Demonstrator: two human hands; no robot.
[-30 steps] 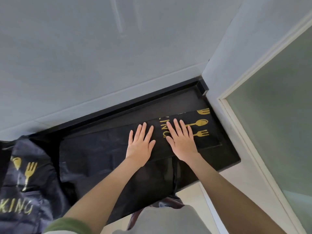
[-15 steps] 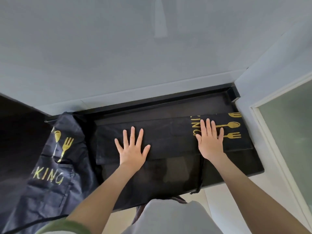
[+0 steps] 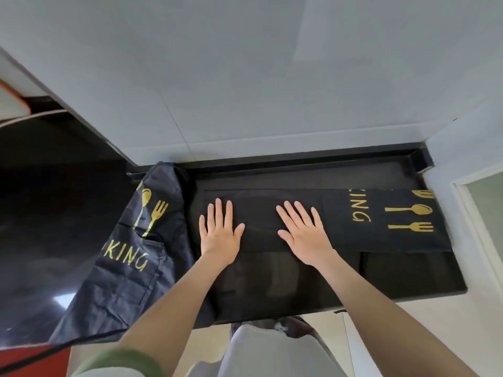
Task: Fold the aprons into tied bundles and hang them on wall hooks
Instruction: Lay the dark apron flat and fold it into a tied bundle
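A black apron (image 3: 386, 235) with gold cutlery print lies folded into a long strip along the black counter (image 3: 408, 276). My left hand (image 3: 219, 235) presses flat on the strip's left end, fingers spread. My right hand (image 3: 304, 238) lies flat on its middle, left of the gold lettering. A second black apron (image 3: 130, 268) with the same gold print lies crumpled at the left and drapes over the counter's front edge. No wall hooks are in view.
A pale wall (image 3: 245, 91) rises right behind the counter. A white door frame with frosted glass (image 3: 481, 213) borders the right end. Dark glossy countertop (image 3: 49, 227) extends left. Light floor shows below the counter edge.
Both hands have slid left along the folded apron, the left to its left end, the right off the gold print to the middle. The view has panned left.
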